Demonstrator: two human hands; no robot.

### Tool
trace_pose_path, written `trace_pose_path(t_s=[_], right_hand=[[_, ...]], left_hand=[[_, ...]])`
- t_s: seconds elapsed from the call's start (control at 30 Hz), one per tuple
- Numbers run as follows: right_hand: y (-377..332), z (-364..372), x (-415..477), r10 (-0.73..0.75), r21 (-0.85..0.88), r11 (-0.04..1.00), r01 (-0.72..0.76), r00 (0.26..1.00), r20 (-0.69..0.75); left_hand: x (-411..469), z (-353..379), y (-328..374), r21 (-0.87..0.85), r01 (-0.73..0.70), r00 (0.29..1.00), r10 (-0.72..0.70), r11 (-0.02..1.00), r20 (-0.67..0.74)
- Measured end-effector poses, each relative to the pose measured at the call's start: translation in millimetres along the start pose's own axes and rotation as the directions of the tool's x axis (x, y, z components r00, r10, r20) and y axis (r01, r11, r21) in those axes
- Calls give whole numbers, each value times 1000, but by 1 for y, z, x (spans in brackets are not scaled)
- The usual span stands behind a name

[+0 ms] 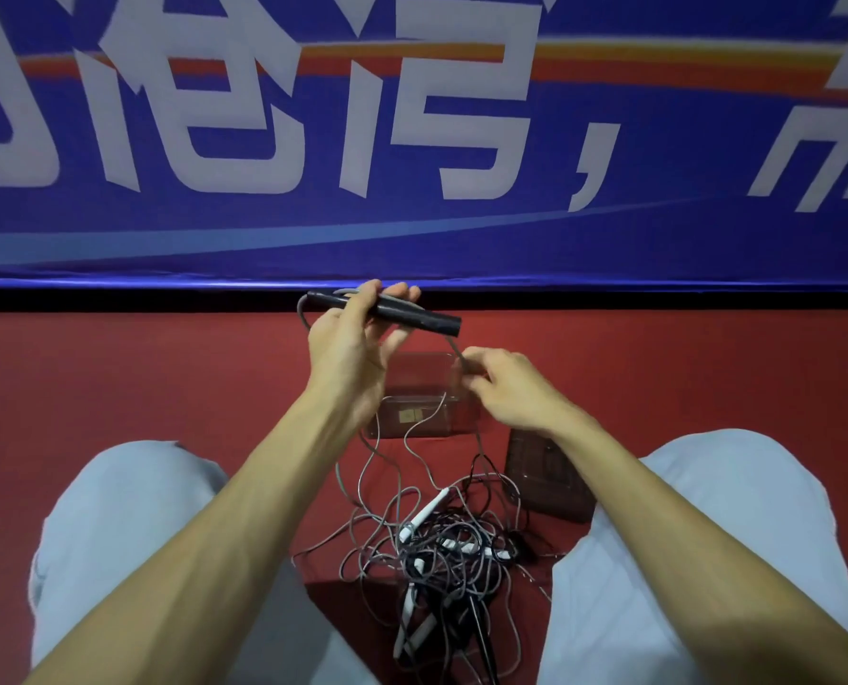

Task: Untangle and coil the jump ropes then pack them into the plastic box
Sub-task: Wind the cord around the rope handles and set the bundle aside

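Hands at frame centre: left hand (pixel 347 343) grips handle (pixel 426 316), right hand (pixel 510 388) pinches cord (pixel 454 349) over box (pixel 397 427); tangle (pixel 441 551) lower centre; red floor (pixel 165 378) flanks box.

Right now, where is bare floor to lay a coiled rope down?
Bare red floor left of the plastic box, up to the banner; more right of the lid. Crowded between the knees, where the rope tangle lies.
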State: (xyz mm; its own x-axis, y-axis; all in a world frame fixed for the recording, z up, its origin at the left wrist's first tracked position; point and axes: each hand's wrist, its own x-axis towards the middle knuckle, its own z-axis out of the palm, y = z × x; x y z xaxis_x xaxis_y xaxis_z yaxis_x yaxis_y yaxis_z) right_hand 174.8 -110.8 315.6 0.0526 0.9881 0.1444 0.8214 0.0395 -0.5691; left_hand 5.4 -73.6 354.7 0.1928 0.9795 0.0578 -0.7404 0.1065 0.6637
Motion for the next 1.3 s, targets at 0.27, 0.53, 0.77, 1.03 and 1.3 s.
trace_pose_path(t_s=[0.27,0.53,0.77,1.03,1.3], right_hand=[[-12,-12,0,148,560,825,74,928,-341],[-26,-31,-8,177,786,536,310,868,-463],[-21,-36,-6,242,915,276,295,900,-363],[-16,-24,-2,280,836,547,-31,949,-148],[-9,-3,-8,-5,489,854,-178,937,350]], left_hand=[[3,-7,-21,603,-73,993,1,794,119],[-8,-11,-37,856,-250,910,-191,452,367],[-20,2,-34,711,-118,924,-186,693,334],[-12,10,-17,372,15,990,-65,928,123],[0,3,6,-84,76,997,-73,994,35]])
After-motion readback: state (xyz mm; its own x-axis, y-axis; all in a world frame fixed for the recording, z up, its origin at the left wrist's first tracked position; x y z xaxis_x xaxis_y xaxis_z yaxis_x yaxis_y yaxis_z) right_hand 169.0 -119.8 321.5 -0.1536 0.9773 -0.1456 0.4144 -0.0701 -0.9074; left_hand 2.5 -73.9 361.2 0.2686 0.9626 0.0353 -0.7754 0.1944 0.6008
